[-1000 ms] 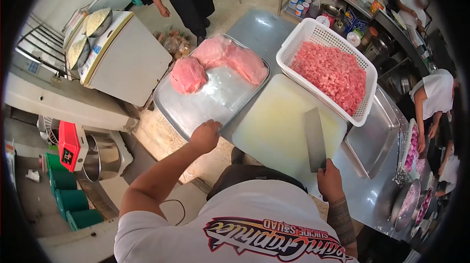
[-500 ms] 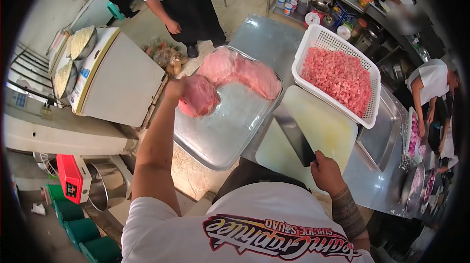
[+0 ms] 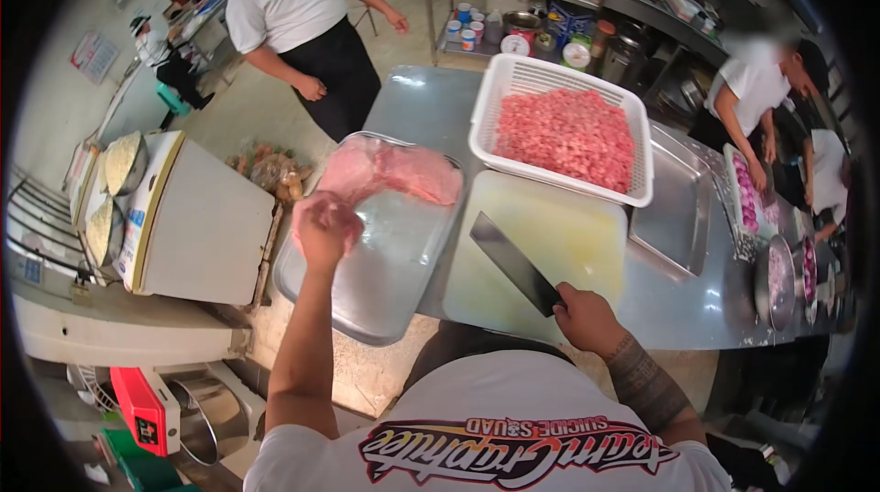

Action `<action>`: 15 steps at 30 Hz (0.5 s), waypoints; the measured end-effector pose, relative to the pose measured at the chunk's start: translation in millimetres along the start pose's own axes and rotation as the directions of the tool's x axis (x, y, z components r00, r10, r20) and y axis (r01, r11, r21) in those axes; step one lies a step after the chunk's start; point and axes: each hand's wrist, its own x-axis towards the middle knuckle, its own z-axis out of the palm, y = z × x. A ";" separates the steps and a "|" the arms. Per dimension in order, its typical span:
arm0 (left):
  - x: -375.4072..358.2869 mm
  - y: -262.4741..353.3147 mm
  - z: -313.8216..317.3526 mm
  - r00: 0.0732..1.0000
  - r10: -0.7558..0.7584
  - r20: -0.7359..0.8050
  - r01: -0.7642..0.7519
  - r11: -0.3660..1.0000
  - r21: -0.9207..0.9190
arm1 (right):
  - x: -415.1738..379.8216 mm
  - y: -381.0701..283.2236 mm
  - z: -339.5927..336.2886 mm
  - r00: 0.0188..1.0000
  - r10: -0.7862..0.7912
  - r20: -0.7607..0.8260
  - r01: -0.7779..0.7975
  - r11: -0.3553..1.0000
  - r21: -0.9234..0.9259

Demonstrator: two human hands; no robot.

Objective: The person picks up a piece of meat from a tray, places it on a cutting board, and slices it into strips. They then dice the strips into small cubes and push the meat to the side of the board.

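Left hand (image 3: 323, 217) on meat chunk (image 3: 353, 234) at left edge of tray (image 3: 380, 295); finger closure hidden, can't tell. Right hand (image 3: 587, 318) clamped on cleaver (image 3: 510, 260), blade over left half of cutting board (image 3: 587, 245). Shirt (image 3: 495, 391) print, upside down: "TeamGraphitee", "SUICIDE SQUAD".

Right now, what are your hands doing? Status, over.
Left hand on nearest meat lump. Right hand gripping cleaver over cutting board. Basket of diced meat crowds board's far edge.
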 end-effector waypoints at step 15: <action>-283.4 386.4 60.6 0.622 -0.033 0.783 0.462 0.822 -0.333 | -135.1 171.4 -41.1 0.996 -0.076 0.051 0.064 0.978 0.197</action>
